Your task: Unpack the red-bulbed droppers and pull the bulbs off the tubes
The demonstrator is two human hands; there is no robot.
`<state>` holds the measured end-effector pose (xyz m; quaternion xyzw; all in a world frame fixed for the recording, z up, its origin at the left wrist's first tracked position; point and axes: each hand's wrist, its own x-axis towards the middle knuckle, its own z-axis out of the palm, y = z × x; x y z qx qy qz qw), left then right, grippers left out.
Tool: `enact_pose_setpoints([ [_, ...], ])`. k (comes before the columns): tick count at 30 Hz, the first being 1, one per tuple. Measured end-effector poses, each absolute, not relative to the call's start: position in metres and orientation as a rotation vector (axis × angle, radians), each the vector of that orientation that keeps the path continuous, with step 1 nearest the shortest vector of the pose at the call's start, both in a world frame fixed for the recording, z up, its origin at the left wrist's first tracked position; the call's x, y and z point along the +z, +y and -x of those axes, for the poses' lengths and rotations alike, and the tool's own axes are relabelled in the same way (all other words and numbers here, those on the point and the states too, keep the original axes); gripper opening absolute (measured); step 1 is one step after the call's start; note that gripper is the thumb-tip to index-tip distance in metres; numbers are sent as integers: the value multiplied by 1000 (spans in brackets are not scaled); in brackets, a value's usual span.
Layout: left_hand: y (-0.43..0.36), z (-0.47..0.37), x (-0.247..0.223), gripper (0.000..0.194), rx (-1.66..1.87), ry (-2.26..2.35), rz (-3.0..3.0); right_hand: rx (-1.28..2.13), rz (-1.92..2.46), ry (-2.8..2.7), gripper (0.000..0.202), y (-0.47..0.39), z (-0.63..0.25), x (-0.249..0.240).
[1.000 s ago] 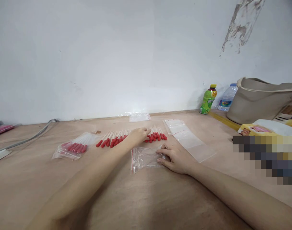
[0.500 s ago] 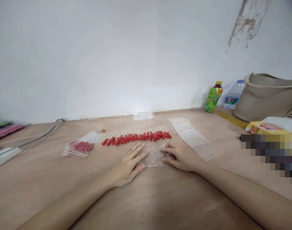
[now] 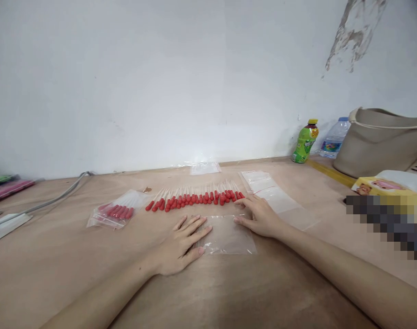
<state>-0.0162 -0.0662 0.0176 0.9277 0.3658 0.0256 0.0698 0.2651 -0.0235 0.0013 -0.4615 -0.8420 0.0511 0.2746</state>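
Observation:
My left hand [image 3: 182, 246] lies flat with its fingers spread, and its fingertips rest on the left edge of a clear plastic bag [image 3: 229, 235] on the table. Over the bag's upper right corner is my right hand [image 3: 261, 215], thumb and fingers apart, nothing visible between them. Its fingertips are close to the right end of a row of what look like droppers [image 3: 194, 199], with red bulbs toward me and thin pale tips toward the wall. To the left, a clear zip bag [image 3: 115, 211] holds several more of them.
Overlapping clear zip bags [image 3: 268, 189] lie right of the row, and another bag [image 3: 204, 168] lies by the wall. Far right stand a green bottle [image 3: 304, 142], a water bottle [image 3: 333, 139], a grey-beige bag [image 3: 376, 144] and a yellow pack [image 3: 369, 184]. A grey cable [image 3: 62, 195] runs left.
The clear bag under my hands has come nearer to me and lies flatter. My right hand has moved up toward the droppers, while my left hand has shifted slightly nearer.

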Motion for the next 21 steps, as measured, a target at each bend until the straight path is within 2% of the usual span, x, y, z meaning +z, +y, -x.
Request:
enact_pose_setpoints([
  [5,-68,14,19,52,274,1110,-2712,293,1326,-2286,23,-22,-255,-2],
  [11,-69,17,13,52,469,1242,-2586,157,1410,-2147,20,-25,-278,16],
  [16,-67,17,11,54,478,1259,-2577,59,1924,-1614,28,-5,-341,19],
  [19,-66,15,11,53,475,1272,-2570,108,2200,-1535,31,3,-371,4],
  [21,-66,15,11,52,481,1277,-2566,10,2244,-1476,32,3,-378,-6],
])
